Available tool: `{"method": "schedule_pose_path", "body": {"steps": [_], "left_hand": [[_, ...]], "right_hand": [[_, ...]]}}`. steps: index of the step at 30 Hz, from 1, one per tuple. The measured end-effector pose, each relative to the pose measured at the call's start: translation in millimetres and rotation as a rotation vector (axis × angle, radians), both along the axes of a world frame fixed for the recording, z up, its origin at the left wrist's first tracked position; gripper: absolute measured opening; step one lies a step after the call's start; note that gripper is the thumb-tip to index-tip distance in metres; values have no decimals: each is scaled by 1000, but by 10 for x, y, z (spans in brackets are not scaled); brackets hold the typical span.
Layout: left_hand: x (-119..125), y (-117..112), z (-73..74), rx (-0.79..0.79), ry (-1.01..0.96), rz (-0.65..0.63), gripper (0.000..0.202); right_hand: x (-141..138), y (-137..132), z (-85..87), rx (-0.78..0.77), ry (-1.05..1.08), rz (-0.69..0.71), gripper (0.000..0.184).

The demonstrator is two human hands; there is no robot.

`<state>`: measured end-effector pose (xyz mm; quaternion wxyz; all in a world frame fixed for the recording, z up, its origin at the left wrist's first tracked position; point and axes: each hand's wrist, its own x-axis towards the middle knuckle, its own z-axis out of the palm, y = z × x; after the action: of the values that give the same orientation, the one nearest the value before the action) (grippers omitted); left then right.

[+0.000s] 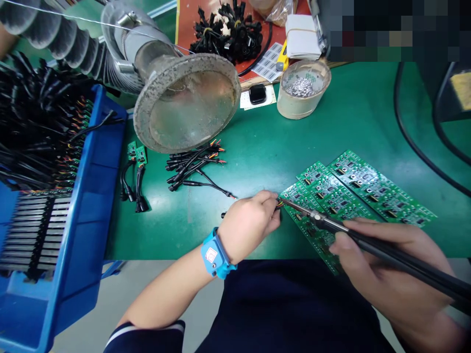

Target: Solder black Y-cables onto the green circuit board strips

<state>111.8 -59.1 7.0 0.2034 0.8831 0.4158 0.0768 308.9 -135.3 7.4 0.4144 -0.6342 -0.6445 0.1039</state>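
Note:
My left hand [252, 220], with a blue wrist strap [214, 255] at its wrist, is closed on a black cable whose coloured wire ends [280, 202] stick out past the fingertips. Those ends meet the edge of a green circuit board panel [312, 230]. In my right hand [397, 264] is a soldering iron [331, 223], held like a pen and slanting down to the left. Its tip touches or nearly touches the wires at the board's corner; which one, I cannot tell. More circuit board panels [382, 189] lie to the right, partly under the iron and hand.
A fume extractor hood [187, 103] hangs over the bench. Loose cables [191, 166] lie below it, with two boards with cables [138, 171] farther left. A blue crate [79, 211] holds many cables. At the back stand a cup of solder bits [303, 93] and bundled connectors [228, 34].

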Motion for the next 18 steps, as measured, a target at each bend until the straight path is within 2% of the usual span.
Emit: {"method": "schedule_pose_path", "body": {"steps": [5, 11, 18], "left_hand": [[4, -1, 4, -12, 1, 2, 21], [9, -3, 4, -16, 9, -5, 21], [9, 2, 0, -22, -2, 0, 20]], "right_hand": [[-12, 10, -9, -4, 15, 23, 19], [34, -9, -4, -72, 78, -44, 14], [30, -45, 36, -104, 83, -71, 20]]}}
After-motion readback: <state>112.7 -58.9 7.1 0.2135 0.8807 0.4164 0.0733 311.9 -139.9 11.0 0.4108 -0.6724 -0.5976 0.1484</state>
